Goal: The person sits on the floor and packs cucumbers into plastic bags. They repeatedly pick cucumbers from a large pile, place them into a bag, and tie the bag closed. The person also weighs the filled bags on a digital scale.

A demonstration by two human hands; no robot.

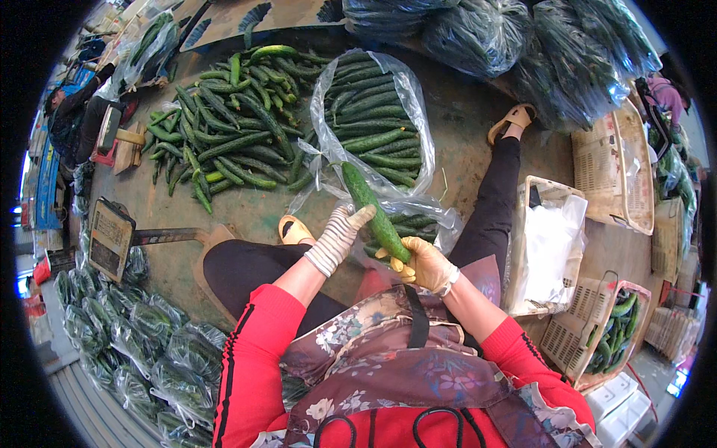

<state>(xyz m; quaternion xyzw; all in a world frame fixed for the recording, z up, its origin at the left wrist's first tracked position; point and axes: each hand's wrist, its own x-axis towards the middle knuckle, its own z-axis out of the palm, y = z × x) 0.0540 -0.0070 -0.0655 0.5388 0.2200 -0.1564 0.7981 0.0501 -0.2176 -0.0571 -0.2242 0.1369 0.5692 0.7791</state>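
Observation:
One large green cucumber (pixel 372 210) is held in both hands above the lap. My left hand (pixel 339 238), in a striped knit glove, grips its middle. My right hand (pixel 423 266), in a yellowish glove, closes round its lower end. Just beyond lies an open clear plastic bag (pixel 428 120) with rows of cucumbers (pixel 372 112) in it. A second clear bag (pixel 448 215) with cucumbers is partly hidden behind the held one. To the left of the bags spreads a loose heap of cucumbers (pixel 241 123).
Full bags of cucumbers (pixel 482 36) stand at the top right, and many more bags (pixel 151 341) at lower left. A scale (pixel 112 238) is on the left. Plastic crates stand right, one holding white bags (pixel 552 246), another cucumbers (pixel 616 330). A person (pixel 73 117) is at far left.

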